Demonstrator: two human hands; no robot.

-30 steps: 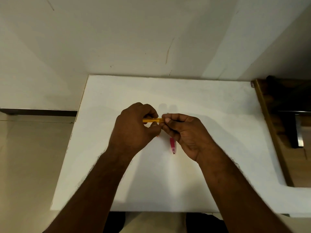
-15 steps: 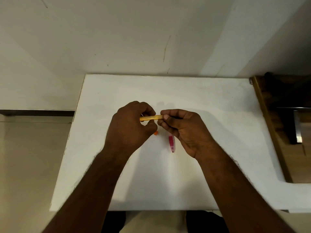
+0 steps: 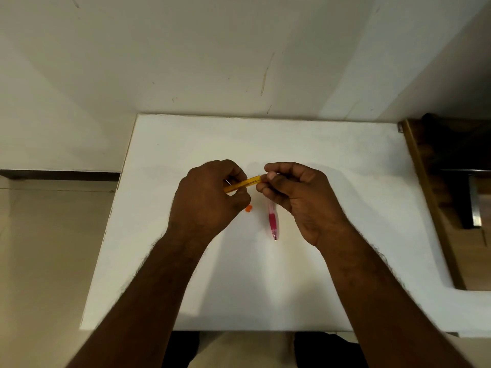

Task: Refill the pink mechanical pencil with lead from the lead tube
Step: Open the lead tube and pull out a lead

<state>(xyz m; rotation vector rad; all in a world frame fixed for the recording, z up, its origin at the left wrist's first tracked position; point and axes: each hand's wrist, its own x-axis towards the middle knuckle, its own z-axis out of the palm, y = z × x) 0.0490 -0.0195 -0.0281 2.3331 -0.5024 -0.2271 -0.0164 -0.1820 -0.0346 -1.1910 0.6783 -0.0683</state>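
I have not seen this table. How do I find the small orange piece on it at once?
Start at the white table and find the left hand above its middle. Just under that hand's knuckles, the small orange piece lies on the surface, left of the pink mechanical pencil. It is tiny and stubby, whereas the pencil is long.
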